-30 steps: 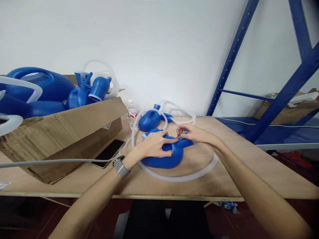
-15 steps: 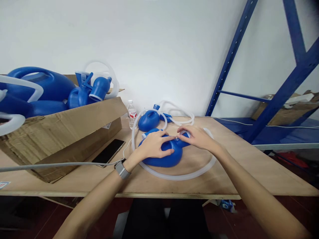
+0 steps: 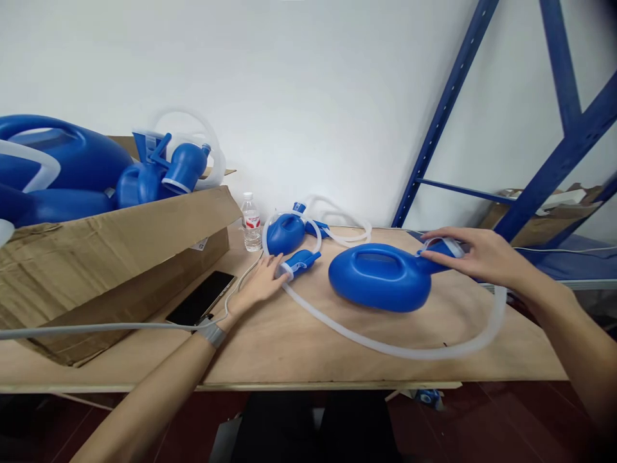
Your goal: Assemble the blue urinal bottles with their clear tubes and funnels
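Note:
My right hand (image 3: pixel 465 252) is closed around the neck of a blue plastic urinal bottle (image 3: pixel 380 280), which has a moulded handle and lies on its side, at or just above the table. A clear collar shows at the neck. Pinching the white rim of a small blue spouted fitting (image 3: pixel 301 262), my left hand (image 3: pixel 264 278) rests low over the table. A translucent hose (image 3: pixel 366 341) curves across the table from near this fitting, round the front of the bottle, up towards my right hand. Where its right end joins is hidden.
At left stands a cardboard box (image 3: pixel 120 238) full of blue bottles and hoses. A phone (image 3: pixel 202 298), a water bottle (image 3: pixel 251 223) and another blue bottle (image 3: pixel 286 234) with coiled hose lie on the table (image 3: pixel 308 360). A blue metal rack (image 3: pixel 434 122) stands at right.
The blue urinal bottle has moved right with my right hand on its neck. My left hand has left the bottle's body and moved left to the small fitting. The hose is stretched wider.

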Available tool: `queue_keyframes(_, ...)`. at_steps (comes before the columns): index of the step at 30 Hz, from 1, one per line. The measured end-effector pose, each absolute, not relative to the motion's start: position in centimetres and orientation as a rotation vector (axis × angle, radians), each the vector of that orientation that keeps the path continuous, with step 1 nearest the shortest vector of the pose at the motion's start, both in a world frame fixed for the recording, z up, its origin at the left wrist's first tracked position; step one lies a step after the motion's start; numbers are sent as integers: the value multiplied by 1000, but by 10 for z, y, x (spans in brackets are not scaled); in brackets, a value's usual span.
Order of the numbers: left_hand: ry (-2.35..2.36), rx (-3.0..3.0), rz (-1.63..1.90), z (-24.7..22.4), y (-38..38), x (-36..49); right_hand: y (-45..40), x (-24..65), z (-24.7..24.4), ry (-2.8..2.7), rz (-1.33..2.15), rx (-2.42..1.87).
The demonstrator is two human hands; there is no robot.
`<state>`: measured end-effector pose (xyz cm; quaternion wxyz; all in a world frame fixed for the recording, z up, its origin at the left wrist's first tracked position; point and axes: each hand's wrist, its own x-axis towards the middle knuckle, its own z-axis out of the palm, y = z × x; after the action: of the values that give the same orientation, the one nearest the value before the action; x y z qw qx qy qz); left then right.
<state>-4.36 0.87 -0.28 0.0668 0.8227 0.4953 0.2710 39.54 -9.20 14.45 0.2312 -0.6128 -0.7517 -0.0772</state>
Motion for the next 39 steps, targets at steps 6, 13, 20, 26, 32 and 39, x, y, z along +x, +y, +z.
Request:
queue_keyframes(6, 1392, 2661, 807, 1, -6, -26, -91, 391, 131, -2124, -188, -1817)
queue_keyframes(13, 1313, 2604, 756, -16, -3, -20, -70, 346, 117, -2561, -316, -1644)
queue_keyframes(20, 1195, 2562, 964, -23, 1, -22, -81, 218, 78, -2588, -696, -1414)
queue_keyframes(26, 961, 2762, 1135, -19, -1, -26, -49, 176, 26, -2424, -709, -1688)
queue_keyframes(32, 730, 2926, 1227, -16, -5, -25, -36, 197, 8, -2369, -777, -1566)
queue_keyframes(39, 833, 3011, 1537, -9, -7, -26, -48, 250, 12, -2446, -762, -1396)
